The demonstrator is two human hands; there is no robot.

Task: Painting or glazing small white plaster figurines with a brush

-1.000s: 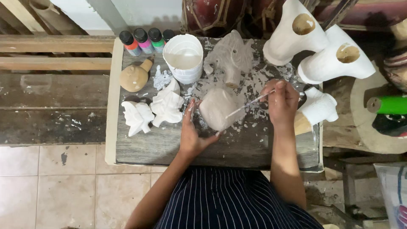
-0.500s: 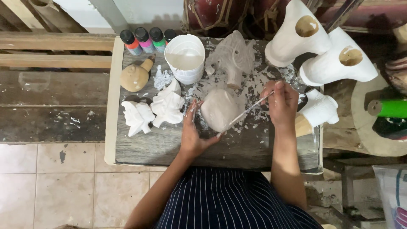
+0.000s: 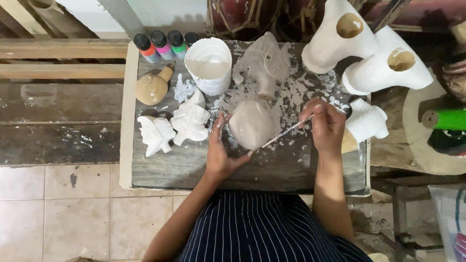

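on a grey wooden table (image 3: 160,174) flecked with white chips, the work sits near the middle. past the far right corner two big white vessels (image 3: 340,39) lean with their open mouths up, each partly cut off or overlapped by the other, so their full shape is hard to make out. a white bucket (image 3: 209,65) stands toward the back, with four small paint bottles (image 3: 162,44) in a row just left of it, their labels too small to tell. beside the bucket lies a pale carved mask (image 3: 266,60), and at the left are two white carvings (image 3: 174,127) and a tan gourd-shaped piece (image 3: 153,87). a small white piece (image 3: 366,119) stands behind the right hand, its lower part hidden.

the pale rounded mask (image 3: 251,124) lies face down (its front cannot be seen) between the hands. the left hand (image 3: 219,150) is spread against its left edge, fingers up along the side and thumb under the near edge, steadying it. the right hand (image 3: 326,125) is curled, pinching a thin brush (image 3: 284,136) whose tip reaches the mask's lower right edge. both forearms come up from a striped apron (image 3: 262,228), which hides the lap.
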